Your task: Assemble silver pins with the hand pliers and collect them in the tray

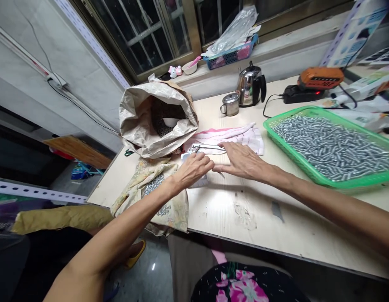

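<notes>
My left hand [196, 168] is closed, its fingers pinched beside the head of a slim metal hand tool [210, 147]; what they hold is too small to make out. My right hand [243, 161] reaches in from the right, with its fingers on the far end of the tool's long handle and its thumb close to my left fingertips. Beneath my left forearm, a patterned cloth [178, 212] bears a pile of small metal pins [154, 184]. Behind the tool lies a pink and white towel [244, 138].
An open woven sack [134, 121] with a white scoop [171, 122] inside stands at the back left. A green basket [295, 167] full of metal pins sits on the right. Behind are a steel kettle [249, 84], a lidded cup [231, 105] and an orange battery [320, 78] on a charger.
</notes>
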`<act>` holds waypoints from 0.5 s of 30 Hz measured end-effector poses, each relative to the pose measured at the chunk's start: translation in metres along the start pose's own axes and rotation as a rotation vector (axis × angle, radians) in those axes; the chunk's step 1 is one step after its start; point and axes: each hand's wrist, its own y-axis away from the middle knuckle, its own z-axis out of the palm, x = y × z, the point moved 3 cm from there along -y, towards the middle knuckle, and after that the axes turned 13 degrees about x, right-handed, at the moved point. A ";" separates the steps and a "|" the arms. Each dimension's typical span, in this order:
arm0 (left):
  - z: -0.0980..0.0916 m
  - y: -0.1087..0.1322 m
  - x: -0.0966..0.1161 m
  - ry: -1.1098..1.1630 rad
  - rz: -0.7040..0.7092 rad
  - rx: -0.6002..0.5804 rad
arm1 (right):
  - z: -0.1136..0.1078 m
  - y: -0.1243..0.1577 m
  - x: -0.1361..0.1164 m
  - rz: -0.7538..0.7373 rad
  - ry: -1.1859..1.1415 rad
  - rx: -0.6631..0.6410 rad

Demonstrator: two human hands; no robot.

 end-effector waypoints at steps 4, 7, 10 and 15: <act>0.000 0.013 -0.005 0.050 0.102 0.032 | 0.015 -0.006 0.016 0.036 0.061 -0.121; -0.010 0.017 -0.007 0.132 0.071 0.027 | 0.021 -0.010 0.019 0.035 0.073 -0.133; -0.024 0.029 -0.015 0.156 -0.044 0.070 | 0.016 -0.010 0.022 0.014 0.078 -0.077; -0.029 0.097 -0.043 0.035 -0.578 0.169 | -0.012 0.024 0.043 -0.079 0.005 -0.039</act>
